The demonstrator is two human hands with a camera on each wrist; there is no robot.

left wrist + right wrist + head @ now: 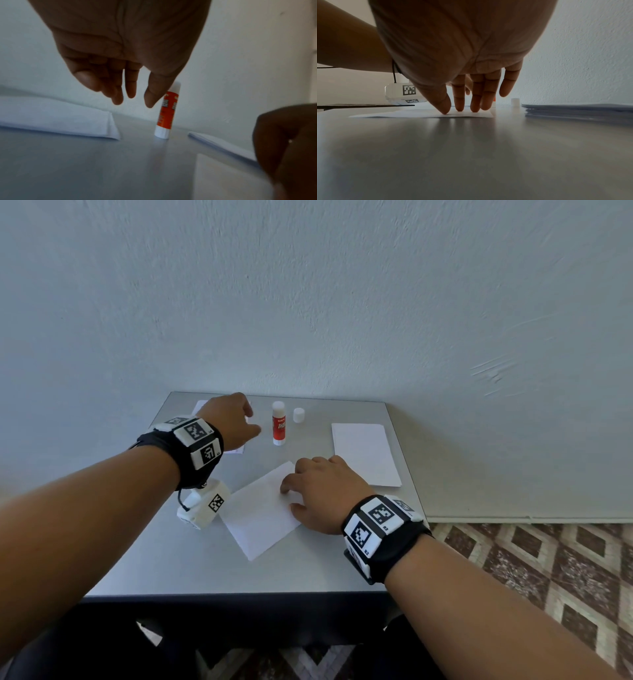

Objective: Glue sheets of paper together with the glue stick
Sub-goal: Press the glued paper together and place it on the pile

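Note:
A red-and-white glue stick (278,424) (167,112) stands upright and uncapped at the back of the grey table (212,570); its white cap (298,415) (515,102) stands just to its right. My left hand (236,419) (130,93) hovers just left of the stick with loose fingers, holding nothing. A single white sheet (263,511) (423,114) lies tilted mid-table. My right hand (308,491) (462,108) presses its straight fingertips on that sheet's right edge.
A stack of white paper (364,453) (578,111) lies at the table's right side. More paper (200,407) (56,119) lies at the back left, partly under my left hand. A wall rises just behind the table. Patterned floor (548,570) shows to the right.

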